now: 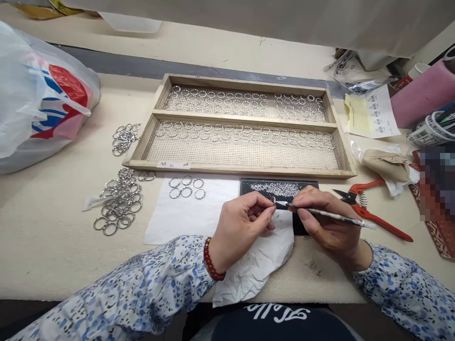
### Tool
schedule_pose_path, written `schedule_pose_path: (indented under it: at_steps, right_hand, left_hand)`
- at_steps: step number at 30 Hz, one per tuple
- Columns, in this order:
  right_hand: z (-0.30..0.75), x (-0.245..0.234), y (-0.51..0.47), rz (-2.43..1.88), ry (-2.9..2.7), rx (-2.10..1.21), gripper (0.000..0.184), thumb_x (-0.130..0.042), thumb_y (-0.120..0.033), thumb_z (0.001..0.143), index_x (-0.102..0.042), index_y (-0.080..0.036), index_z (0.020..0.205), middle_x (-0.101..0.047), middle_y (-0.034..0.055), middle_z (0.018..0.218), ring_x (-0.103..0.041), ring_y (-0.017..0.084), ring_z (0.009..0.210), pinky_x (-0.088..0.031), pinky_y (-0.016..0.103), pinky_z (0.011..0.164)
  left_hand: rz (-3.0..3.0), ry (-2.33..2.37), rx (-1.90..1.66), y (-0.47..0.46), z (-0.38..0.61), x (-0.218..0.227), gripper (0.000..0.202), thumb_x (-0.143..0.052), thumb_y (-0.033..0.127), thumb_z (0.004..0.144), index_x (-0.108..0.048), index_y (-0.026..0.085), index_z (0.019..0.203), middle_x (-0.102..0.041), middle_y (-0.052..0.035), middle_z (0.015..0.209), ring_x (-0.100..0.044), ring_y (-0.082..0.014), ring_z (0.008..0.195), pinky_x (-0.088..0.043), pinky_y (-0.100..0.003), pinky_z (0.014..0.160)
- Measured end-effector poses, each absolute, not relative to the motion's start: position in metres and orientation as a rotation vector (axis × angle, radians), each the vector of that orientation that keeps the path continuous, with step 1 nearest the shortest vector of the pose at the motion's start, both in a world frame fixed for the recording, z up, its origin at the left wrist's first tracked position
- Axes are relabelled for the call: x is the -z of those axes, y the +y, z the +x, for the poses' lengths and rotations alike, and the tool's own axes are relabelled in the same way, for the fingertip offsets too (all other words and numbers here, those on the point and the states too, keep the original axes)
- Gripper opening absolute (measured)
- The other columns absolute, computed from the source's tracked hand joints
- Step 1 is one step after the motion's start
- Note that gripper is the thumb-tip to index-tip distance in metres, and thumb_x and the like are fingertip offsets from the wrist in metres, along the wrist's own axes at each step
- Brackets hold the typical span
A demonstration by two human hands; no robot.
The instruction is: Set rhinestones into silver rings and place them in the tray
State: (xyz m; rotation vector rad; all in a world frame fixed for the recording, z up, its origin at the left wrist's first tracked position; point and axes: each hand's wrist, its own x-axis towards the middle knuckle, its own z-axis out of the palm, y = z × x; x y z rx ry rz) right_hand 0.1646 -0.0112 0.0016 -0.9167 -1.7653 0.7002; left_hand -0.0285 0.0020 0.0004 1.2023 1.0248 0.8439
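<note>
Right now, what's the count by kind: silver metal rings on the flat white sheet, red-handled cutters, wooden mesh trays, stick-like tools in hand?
Silver metal rings on the white sheet: 6
Red-handled cutters: 1
Wooden mesh tray: 1
Stick-like tool in the right hand: 1
Total: 9

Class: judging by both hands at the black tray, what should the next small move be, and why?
Perhaps press the pen-like tool gently against the shiny piece: the left hand pinches that piece, the right hand points the tool's tip at it, and tiny shiny bits lie on the black tray just beyond.
</note>
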Motion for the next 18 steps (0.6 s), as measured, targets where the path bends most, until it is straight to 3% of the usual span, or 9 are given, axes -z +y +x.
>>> schedule_pose_path:
  at_steps: [18]
  right_hand:
    - [0.1649,-0.004,-0.0115,-0.914,-1.785,-0.709,0.031,-0.059,-0.002,0.082,-0.065,-0.02,0.106,-0.066,0.0055,0.089,-0.064,0.02,0.084,-0.054,0.037,0.078]
  left_hand:
    - [1.217,1.013,-0.847,0.0017,-0.0286,0.0008,0.008,-0.067,0.019,0.084,-0.064,0.012,0.082,-0.066,-0.0026,0.061,-0.067,-0.0137,0.055,-0.06,-0.023,0.054]
